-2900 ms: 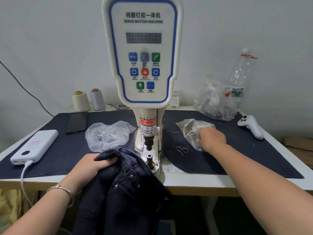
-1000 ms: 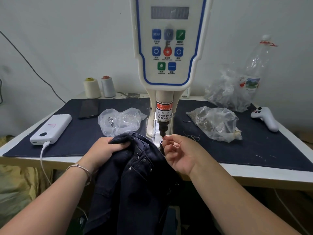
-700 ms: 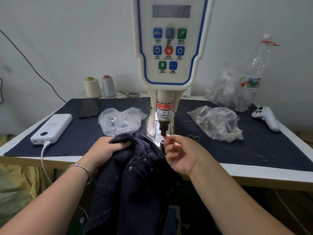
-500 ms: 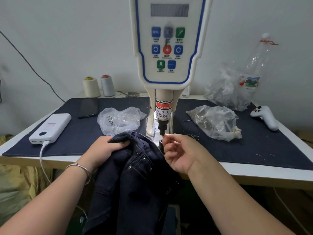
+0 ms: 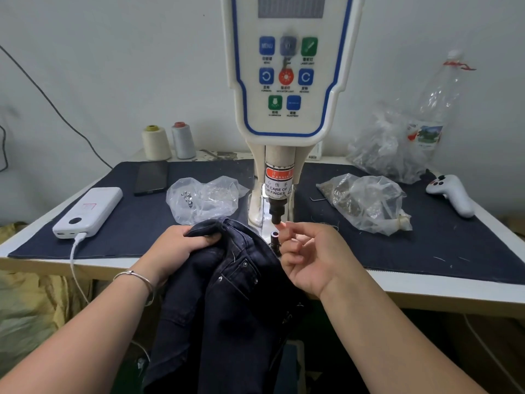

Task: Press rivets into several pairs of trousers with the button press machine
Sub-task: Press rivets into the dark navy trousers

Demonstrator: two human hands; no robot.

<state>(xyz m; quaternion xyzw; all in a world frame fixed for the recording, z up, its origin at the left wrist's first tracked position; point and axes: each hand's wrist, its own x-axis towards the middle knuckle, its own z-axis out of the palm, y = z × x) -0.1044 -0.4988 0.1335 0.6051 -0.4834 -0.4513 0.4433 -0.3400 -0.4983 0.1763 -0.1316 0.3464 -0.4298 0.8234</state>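
Gripping the bunched waistband of the dark trousers [image 5: 227,294], the left hand [image 5: 181,245] holds them at the table [image 5: 426,288] edge, just left of the button press machine [image 5: 287,81]; the rest of the garment hangs down in front. The right hand [image 5: 309,257] is raised beside the lower die [image 5: 275,237], its fingertips [image 5: 284,226] pinched together just under the upper punch [image 5: 276,211]; whether this grip holds a rivet is too small to tell. Two clear plastic bags [image 5: 204,199] [image 5: 366,201] lie on the dark mat either side of the machine.
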